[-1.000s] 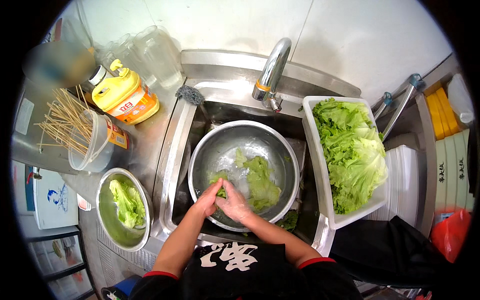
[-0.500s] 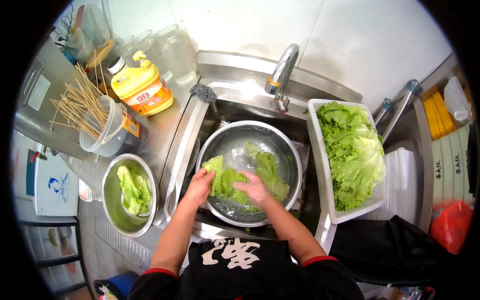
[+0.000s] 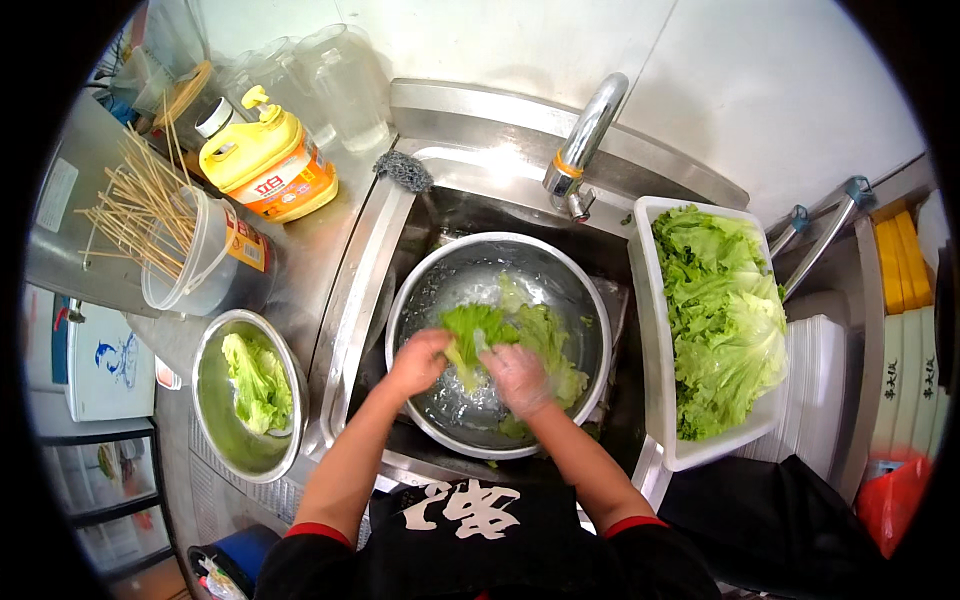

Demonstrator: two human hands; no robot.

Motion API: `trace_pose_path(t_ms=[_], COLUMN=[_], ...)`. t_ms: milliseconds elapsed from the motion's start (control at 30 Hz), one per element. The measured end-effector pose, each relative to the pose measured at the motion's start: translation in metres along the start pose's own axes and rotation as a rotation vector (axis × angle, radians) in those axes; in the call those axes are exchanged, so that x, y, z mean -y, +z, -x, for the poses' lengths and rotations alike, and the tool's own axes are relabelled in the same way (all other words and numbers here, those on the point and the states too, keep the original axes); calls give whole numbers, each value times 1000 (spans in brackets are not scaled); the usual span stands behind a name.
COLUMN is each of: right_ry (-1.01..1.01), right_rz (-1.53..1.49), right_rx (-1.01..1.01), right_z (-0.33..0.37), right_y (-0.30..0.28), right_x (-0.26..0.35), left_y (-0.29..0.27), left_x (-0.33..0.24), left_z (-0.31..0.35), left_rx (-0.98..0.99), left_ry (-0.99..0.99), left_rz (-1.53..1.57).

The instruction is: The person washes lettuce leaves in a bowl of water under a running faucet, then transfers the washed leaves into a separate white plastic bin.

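A large steel basin of water sits in the sink, with loose lettuce leaves afloat in it. Over the water, my left hand is closed on one side of a green lettuce leaf. My right hand grips the other side of that leaf, its fingers wet and a little blurred. Left of the sink, a smaller steel bowl has lettuce lying in it. At the right, a white plastic tub is heaped with lettuce.
Behind the basin rises a faucet. A steel scrubber lies on the sink's left corner. On the left counter stand a yellow detergent jug, a bucket of wooden skewers and clear pitchers. Black cloth hangs at the lower right.
My hands have shifted with the leaf, which has turned and bunched up between them. The left hand is slightly higher and further right. The whole view has tilted a little.
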State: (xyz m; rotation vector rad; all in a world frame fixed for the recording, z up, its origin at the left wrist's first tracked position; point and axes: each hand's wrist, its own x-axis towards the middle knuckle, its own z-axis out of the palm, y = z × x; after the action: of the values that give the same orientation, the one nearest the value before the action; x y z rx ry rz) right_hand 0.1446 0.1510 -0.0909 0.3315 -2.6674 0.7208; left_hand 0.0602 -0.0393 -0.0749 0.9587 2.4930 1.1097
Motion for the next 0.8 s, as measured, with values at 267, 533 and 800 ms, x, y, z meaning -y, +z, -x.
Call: trace_pose_path(t_ms=[267,533,800], right_ry=[153,689,850], right_rz=[-81,-978,-1607], right_rx=[638,706,384], right_z=[42,-6,3], right_y=[31,-68,-93], right_x=[-26,-21,-3], left_y=[37,-42,-75], left_x=[-9,-20,-76], left_z=[12,-5,-1], left_rx=[656,406,49], left_ry=[-212,-297,-572], left_rz=[-391,507,1299])
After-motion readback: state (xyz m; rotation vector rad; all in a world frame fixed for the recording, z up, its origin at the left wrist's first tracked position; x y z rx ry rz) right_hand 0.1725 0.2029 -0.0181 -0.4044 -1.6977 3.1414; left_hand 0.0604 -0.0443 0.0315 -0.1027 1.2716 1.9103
